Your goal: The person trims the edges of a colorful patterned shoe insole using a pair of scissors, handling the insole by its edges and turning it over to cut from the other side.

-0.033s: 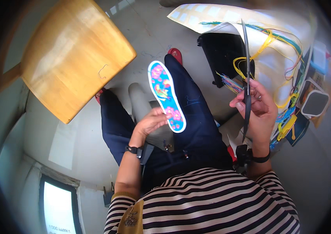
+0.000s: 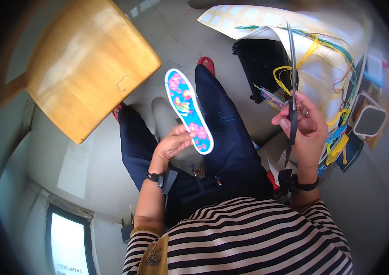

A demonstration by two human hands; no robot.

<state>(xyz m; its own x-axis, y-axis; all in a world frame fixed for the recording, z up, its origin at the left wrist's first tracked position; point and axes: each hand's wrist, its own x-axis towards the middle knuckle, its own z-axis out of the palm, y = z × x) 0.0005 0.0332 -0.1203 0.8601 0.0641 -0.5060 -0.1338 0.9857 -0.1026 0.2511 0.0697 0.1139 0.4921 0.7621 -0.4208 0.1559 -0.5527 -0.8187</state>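
My left hand [image 2: 175, 141] pinches the lower inner edge of an insole [image 2: 189, 111], blue with pink flowers, a bird and a white rim. The insole is tilted above my lap, its wide end pointing away from me. Raised on the right, my right hand [image 2: 305, 123] is closed on a long, thin dark tool that looks like scissors [image 2: 291, 82] seen edge-on. Its slim blade points away from me, and the black grip passes between thumb and fingers. The two hands are well apart.
A wooden seat [image 2: 98, 68] with a loose thread on it stands at the far left. To the right are a pale cloth [image 2: 318, 68], yellow thread [image 2: 282, 75], a black bag-like thing [image 2: 261, 59], a yellow-handled tool [image 2: 336, 150] and a grey-faced box [image 2: 369, 121].
My left hand has shifted the insole slightly to the left and tilted its far end further left. My right hand has barely moved, still gripping the scissors.
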